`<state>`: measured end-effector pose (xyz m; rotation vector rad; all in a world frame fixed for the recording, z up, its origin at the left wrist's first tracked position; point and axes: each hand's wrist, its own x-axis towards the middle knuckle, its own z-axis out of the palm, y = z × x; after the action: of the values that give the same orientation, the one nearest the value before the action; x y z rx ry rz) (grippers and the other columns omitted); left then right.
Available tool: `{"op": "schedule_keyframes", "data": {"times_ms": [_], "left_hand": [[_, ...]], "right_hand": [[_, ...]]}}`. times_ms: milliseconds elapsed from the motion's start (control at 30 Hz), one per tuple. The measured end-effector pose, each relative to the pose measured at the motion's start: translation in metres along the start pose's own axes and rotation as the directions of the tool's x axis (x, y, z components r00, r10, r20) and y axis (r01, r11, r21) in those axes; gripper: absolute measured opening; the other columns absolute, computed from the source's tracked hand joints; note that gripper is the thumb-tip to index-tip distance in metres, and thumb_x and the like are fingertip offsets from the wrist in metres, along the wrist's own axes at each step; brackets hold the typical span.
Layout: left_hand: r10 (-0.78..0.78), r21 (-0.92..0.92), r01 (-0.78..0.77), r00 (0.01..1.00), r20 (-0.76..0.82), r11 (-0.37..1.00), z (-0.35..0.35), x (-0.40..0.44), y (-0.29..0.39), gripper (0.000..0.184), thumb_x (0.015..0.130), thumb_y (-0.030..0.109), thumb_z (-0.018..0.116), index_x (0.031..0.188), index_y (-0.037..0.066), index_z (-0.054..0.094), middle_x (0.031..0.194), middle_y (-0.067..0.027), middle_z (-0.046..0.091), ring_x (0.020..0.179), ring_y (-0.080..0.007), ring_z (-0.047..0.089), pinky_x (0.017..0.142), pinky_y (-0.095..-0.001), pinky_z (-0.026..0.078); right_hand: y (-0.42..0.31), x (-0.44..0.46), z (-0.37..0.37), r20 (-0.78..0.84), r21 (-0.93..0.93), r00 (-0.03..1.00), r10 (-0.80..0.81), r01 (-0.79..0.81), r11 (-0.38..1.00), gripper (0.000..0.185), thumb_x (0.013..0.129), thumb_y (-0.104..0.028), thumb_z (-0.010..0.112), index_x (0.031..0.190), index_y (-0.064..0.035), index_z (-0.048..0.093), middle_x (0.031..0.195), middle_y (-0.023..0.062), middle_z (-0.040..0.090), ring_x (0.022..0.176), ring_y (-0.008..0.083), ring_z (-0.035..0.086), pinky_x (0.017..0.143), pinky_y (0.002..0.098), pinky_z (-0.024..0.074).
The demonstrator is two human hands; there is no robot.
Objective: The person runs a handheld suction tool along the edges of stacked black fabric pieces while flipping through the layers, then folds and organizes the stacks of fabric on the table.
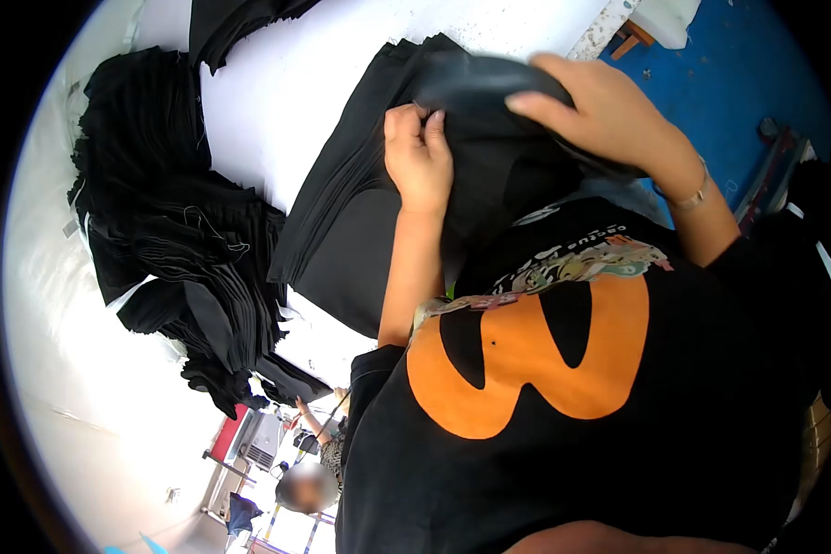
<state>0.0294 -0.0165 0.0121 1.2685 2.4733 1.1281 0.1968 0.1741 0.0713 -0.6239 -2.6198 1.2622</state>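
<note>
Black fabric pieces (342, 217) lie stacked on the white table, in front of the person's body. My left hand (419, 157) is closed at the upper part of the stack, thumb and fingers pinching the edge of a black fabric piece. To its right, my right hand (605, 106) is closed round a dark, motion-blurred piece (489, 83) that looks like black fabric and reaches over toward the left hand. More black cloth hangs beneath the right hand, over the lap side.
Another large heap of black fabric (175, 203) lies at the left, with loose threads on it. More black cloth (240, 23) is at the top. A blue floor (711, 92) shows at the upper right. Another person (307, 485) is at the bottom left.
</note>
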Motion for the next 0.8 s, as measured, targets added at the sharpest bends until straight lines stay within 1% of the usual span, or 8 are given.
{"op": "schedule_keyframes", "data": {"times_ms": [100, 167, 300, 333, 400, 567, 667, 800], "left_hand": [[-0.110, -0.122, 0.153, 0.948, 0.299, 0.981, -0.039, 0.006, 0.025, 0.027, 0.090, 0.015, 0.075, 0.072, -0.002, 0.066, 0.072, -0.0133, 0.064, 0.063, -0.0264, 0.060, 0.063, -0.0359, 0.050], [-0.286, 0.053, 0.329, 0.718, 0.635, 0.943, -0.067, 0.004, 0.015, 0.036, 0.092, 0.025, 0.074, 0.068, -0.002, 0.067, 0.065, -0.0149, 0.063, 0.061, -0.0274, 0.063, 0.063, -0.0360, 0.050], [-0.005, 0.135, 0.005, 1.000, -0.001, 0.991, -0.030, 0.025, 0.025, 0.019, 0.085, 0.022, 0.080, 0.091, 0.005, 0.072, 0.079, -0.0114, 0.065, 0.071, -0.0338, 0.063, 0.070, -0.0426, 0.052], [0.176, 0.241, -0.167, 0.984, -0.015, 0.956, -0.017, 0.031, 0.011, 0.027, 0.080, 0.014, 0.082, 0.103, 0.008, 0.071, 0.090, -0.0099, 0.065, 0.083, -0.0327, 0.063, 0.077, -0.0411, 0.051], [0.154, 0.173, -0.142, 0.986, -0.057, 0.975, -0.002, 0.026, 0.001, 0.028, 0.077, 0.010, 0.084, 0.101, 0.008, 0.071, 0.093, -0.0094, 0.063, 0.086, -0.0301, 0.061, 0.078, -0.0390, 0.050], [0.140, 0.067, -0.131, 0.979, -0.146, 0.989, 0.006, 0.021, -0.008, 0.026, 0.074, 0.005, 0.086, 0.095, 0.008, 0.071, 0.089, -0.0084, 0.062, 0.079, -0.0259, 0.059, 0.075, -0.0355, 0.049], [-0.049, -0.059, 0.044, 0.995, -0.091, 0.997, 0.002, 0.023, 0.001, 0.014, 0.079, -0.003, 0.079, 0.087, 0.004, 0.069, 0.092, -0.0069, 0.061, 0.084, -0.0204, 0.058, 0.075, -0.0291, 0.049], [0.060, -0.119, -0.071, 0.994, -0.094, 0.990, -0.012, 0.025, 0.005, 0.015, 0.078, -0.005, 0.078, 0.085, 0.003, 0.067, 0.098, -0.0096, 0.063, 0.093, -0.0222, 0.061, 0.084, -0.0319, 0.049]], "right_hand": [[0.009, 0.015, -0.007, -0.086, 0.101, 0.992, 0.097, -0.089, 0.991, 0.041, 0.100, -0.038, 0.062, 0.107, 0.0015, 0.064, 0.080, 0.0209, 0.065, 0.067, 0.0313, 0.062, 0.065, 0.0379, 0.0492], [0.022, 0.001, -0.024, -0.065, 0.092, 0.994, 0.089, -0.082, 0.992, 0.040, 0.101, -0.037, 0.061, 0.108, 0.0016, 0.065, 0.081, 0.0174, 0.065, 0.066, 0.0243, 0.060, 0.064, 0.0340, 0.0483], [0.030, -0.005, -0.018, 0.126, 0.206, 0.969, 0.211, -0.234, 0.950, 0.053, 0.098, -0.050, 0.060, 0.096, 0.0020, 0.067, 0.070, 0.0148, 0.062, 0.062, 0.0275, 0.062, 0.061, 0.0362, 0.0479], [0.033, 0.006, -0.003, 0.058, 0.209, 0.990, 0.129, -0.138, 0.968, 0.047, 0.099, -0.046, 0.061, 0.098, 0.0011, 0.066, 0.070, 0.0104, 0.060, 0.061, 0.0198, 0.058, 0.059, 0.0323, 0.0455], [0.031, 0.020, 0.012, -0.046, 0.251, 0.997, 0.070, -0.056, 0.966, 0.040, 0.100, -0.041, 0.061, 0.097, -0.0013, 0.064, 0.065, 0.0039, 0.053, 0.055, 0.0110, 0.051, 0.052, 0.0282, 0.0411], [0.034, -0.005, -0.022, 0.241, 0.352, 0.934, 0.264, -0.338, 0.873, 0.039, 0.100, -0.041, 0.061, 0.098, -0.0027, 0.065, 0.063, 0.0039, 0.050, 0.052, 0.0100, 0.049, 0.050, 0.0280, 0.0397], [0.040, 0.006, 0.003, 0.046, 0.236, 0.997, 0.062, -0.071, 0.969, 0.040, 0.101, -0.042, 0.059, 0.098, -0.0024, 0.064, 0.065, 0.0032, 0.051, 0.052, 0.0100, 0.050, 0.050, 0.0272, 0.0410], [0.025, 0.023, 0.002, 0.028, 0.269, 0.989, 0.142, -0.145, 0.952, 0.038, 0.100, -0.040, 0.060, 0.099, -0.0019, 0.064, 0.067, 0.0046, 0.053, 0.061, 0.0123, 0.054, 0.057, 0.0283, 0.0421]]}}
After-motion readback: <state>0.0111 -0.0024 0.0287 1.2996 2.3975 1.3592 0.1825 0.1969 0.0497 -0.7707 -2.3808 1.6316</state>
